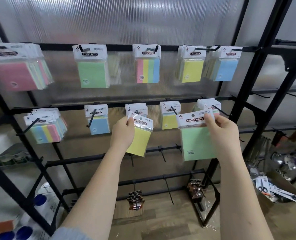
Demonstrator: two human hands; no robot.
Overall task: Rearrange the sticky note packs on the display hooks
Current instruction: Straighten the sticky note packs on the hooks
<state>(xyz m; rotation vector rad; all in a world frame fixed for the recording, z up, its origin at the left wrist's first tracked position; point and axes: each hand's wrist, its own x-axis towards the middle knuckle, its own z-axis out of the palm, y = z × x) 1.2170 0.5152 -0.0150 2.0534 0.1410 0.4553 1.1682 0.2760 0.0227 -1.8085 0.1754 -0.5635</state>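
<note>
Head view, looking down along both forearms at a black display rack [258, 54] backed by ribbed translucent panels. At centre frame, the left hand [123, 134] pinches the white header card of a yellow sticky note pack [141, 139], which hangs tilted just below the middle hook of the second rail. To its right, the right hand [221, 129] grips the header of a larger green sticky note pack [197, 144], thumb on the card's right end, holding it in front of the hooks at the right end of that rail.

Along the top rail hang pink, green, striped, yellow and blue packs. On the second rail hang a striped bundle [46, 127] at left, a blue pack [98, 122] and a yellow pack [169, 118]. Lower hooks in the middle stand bare; dark carded items [135, 200] hang near the bottom, and packaged scissors [265, 187] lie at lower right.
</note>
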